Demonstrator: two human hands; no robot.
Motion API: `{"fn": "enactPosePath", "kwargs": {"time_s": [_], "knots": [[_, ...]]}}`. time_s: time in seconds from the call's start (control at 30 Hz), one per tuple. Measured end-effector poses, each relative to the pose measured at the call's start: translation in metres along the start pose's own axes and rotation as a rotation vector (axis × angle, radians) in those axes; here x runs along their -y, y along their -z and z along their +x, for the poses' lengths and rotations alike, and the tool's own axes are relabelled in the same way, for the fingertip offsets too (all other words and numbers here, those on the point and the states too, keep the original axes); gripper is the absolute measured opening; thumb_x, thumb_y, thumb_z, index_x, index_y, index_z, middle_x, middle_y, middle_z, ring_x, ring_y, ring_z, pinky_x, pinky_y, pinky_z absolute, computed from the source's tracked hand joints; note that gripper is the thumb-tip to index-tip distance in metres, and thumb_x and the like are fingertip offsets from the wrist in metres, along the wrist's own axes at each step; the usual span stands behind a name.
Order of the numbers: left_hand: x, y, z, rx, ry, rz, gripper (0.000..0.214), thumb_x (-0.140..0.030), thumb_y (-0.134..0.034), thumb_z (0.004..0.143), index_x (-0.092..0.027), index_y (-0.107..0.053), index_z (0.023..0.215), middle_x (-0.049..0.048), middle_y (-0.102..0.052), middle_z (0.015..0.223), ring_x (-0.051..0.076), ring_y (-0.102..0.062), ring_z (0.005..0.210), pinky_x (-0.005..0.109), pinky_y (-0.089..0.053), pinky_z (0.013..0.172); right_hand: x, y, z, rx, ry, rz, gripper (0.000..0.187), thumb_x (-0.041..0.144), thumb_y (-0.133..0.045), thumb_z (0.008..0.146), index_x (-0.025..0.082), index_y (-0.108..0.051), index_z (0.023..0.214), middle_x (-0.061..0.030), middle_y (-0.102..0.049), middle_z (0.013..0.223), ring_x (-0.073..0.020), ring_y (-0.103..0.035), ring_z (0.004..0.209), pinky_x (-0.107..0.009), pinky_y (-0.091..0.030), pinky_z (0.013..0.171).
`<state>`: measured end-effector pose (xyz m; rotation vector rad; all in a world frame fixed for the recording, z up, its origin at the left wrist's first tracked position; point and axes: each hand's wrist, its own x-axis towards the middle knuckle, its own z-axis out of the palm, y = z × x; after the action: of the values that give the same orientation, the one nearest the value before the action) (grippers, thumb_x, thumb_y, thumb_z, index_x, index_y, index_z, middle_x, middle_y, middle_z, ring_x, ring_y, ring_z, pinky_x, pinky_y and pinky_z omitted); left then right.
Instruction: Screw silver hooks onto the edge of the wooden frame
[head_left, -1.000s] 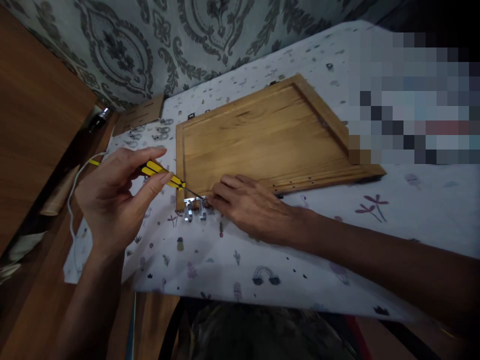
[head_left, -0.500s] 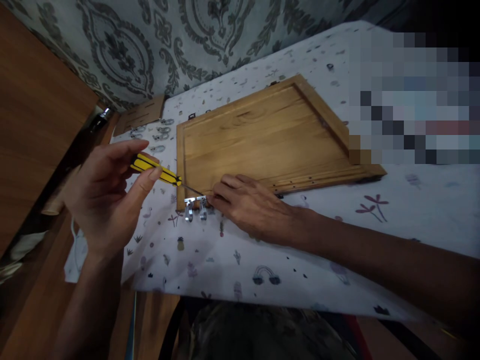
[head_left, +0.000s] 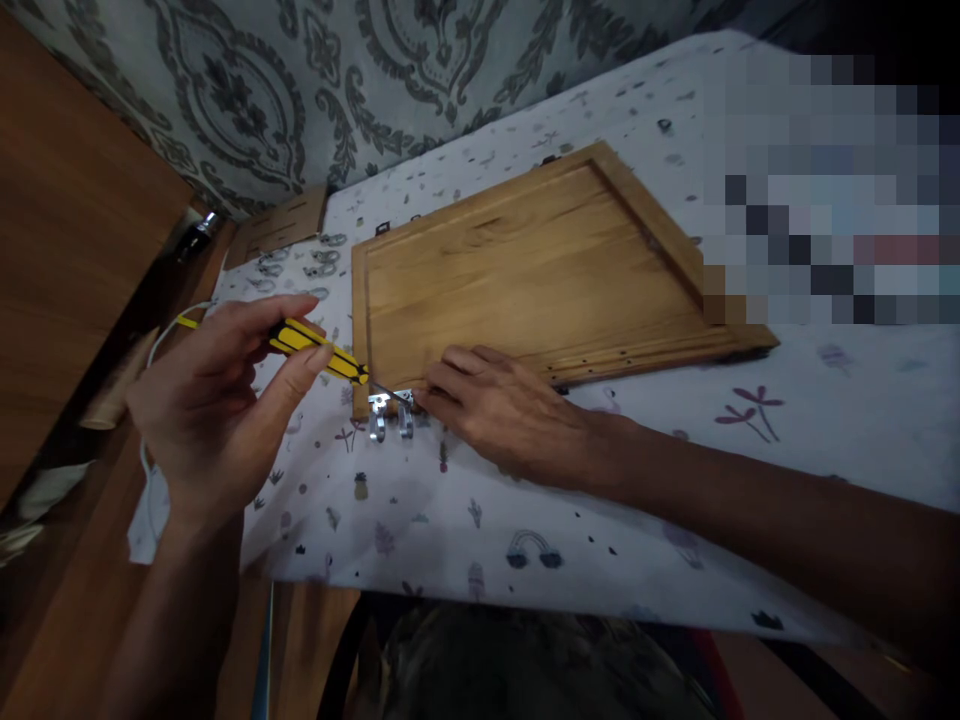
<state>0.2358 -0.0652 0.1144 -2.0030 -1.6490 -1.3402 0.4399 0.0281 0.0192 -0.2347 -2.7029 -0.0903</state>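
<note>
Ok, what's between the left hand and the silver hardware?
In the head view: the yellow screwdriver, held in the left hand, reaching over the wooden board to the silver hardware.

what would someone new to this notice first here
Probably the bright yellow-and-black screwdriver in the left hand, its shaft angled down toward the shiny metal pieces at the near left corner of the wooden panel. Next comes that large panel itself, lying across the white printed cloth, with the right hand at its near edge.

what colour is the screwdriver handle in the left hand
Yellow with black stripes; the screwdriver handle shows best in the head view.
</note>
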Motion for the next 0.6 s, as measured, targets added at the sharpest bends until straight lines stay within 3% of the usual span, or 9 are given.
{"fn": "enactPosePath", "kwargs": {"time_s": [0.37,0.6], "knots": [[0.0008,0.0024,0.0058,0.076,-0.012,-0.033,0.042,-0.011,-0.081,0.078,-0.034,-0.08,0.113,-0.0029,-0.078,0.091,0.011,-0.065,0.074,0.025,-0.05,0.066,0.0007,0.0035,0.0019,0.032,-0.001,0.033,0.019,0.009,-0.057,0.097,0.007,-0.07,0.111,-0.0122,-0.066,0.1,-0.0244,-0.05,0.096,-0.038,-0.043,0.083],[-0.0045,0.0077,0.0079,0.181,-0.046,-0.046,0.049,-0.009,-0.08,0.08,-0.037,-0.077,0.12,-0.003,-0.08,0.099,0.015,-0.072,0.081,0.03,-0.057,0.078,0.0002,0.0003,0.001,0.032,-0.011,0.026,0.018,0.011,-0.059,0.097,0.008,-0.069,0.112,-0.0116,-0.067,0.104,-0.0247,-0.05,0.099,-0.038,-0.044,0.087]]}}
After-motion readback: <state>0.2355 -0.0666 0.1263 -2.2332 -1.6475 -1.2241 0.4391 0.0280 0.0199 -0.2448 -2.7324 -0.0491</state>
